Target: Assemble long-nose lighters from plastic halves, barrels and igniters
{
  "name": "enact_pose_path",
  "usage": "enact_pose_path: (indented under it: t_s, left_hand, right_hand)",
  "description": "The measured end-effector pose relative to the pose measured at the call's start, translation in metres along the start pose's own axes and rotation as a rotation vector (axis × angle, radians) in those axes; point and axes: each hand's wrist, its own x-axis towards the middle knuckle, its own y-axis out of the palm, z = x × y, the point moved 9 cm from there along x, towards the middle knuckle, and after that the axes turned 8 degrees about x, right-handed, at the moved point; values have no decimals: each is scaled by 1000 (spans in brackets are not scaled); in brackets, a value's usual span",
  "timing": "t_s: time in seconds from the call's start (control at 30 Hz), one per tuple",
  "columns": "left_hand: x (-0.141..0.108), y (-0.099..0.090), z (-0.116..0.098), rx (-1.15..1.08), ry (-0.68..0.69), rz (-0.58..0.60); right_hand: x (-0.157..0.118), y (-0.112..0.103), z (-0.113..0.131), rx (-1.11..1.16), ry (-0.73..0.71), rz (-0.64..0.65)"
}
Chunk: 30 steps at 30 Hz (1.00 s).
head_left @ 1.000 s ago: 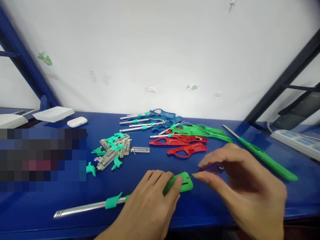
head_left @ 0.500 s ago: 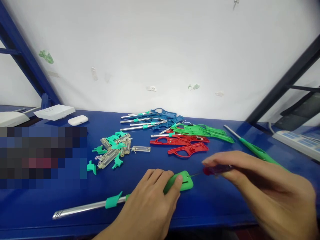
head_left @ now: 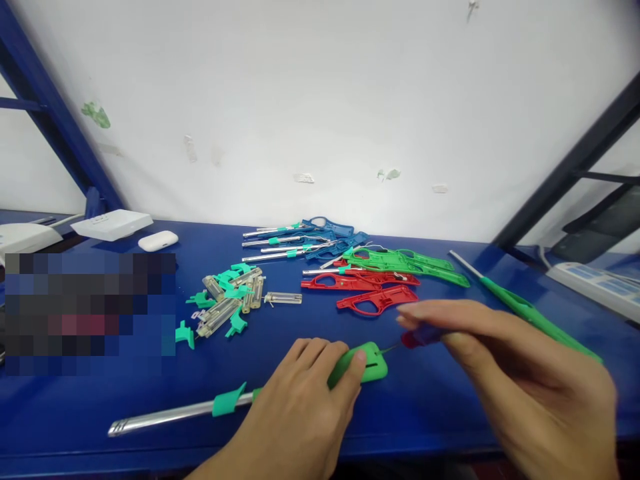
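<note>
My left hand is closed over the green handle of a long lighter and presses it to the blue table. The lighter's metal tube points left, with a teal piece around it. In my right hand is a small screwdriver, held between thumb and fingers. Its thin shaft points left, and the tip is at the end of the green handle. Whether the tip sits inside a hole is too small to tell.
Behind lie blue, green and red lighter shells. Clear tanks and teal pieces are piled left of centre. A green lighter and a power strip are at the right, a white case at the left.
My right hand and the screwdriver have moved slightly left, closer to the green handle. My left hand keeps its hold on the lighter.
</note>
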Motion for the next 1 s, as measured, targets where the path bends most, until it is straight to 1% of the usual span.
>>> enact_pose_path:
  t_s: [0.17,0.27,0.3,0.37,0.43,0.5,0.6,0.7,0.77,0.87,0.93,1.0]
  left_hand:
    - [0,-3,-2,-5,11,-3]
    - [1,-2,-2,-4,6,9]
    - [0,-1,-2,-2,6,17]
    - [0,1,-2,5,17,36]
    - [0,2,-3,8,27,38]
    - [0,0,-2,2,17,13]
    - [0,-3,-1,-6,-3,-22]
    - [-1,-3,-1,-8,-1,-17]
    - [-1,-3,-1,-9,-1,-14]
    - [-1,-3,0,-4,6,-19]
    - [-1,-2,0,-5,17,-11]
    - [0,1,0,-15,32,18]
  right_hand:
    - [3,0,-3,16,-31,-124]
    - [-1,-3,-8,6,-30,-209]
    - [-2,-4,-8,-8,-24,-219]
    - [-4,-5,-9,-36,3,-182]
    - [-4,-2,-10,-25,41,-91]
    - [-4,0,-9,23,54,-48]
    - [-1,1,-5,67,25,-66]
    - [2,5,-6,48,16,-87]
    - [1,4,-7,41,13,-125]
    - [-2,-6,-11,38,36,-176]
    - [-6,-23,-18,39,77,-248]
    - [-10,-46,-28,45,118,-358]
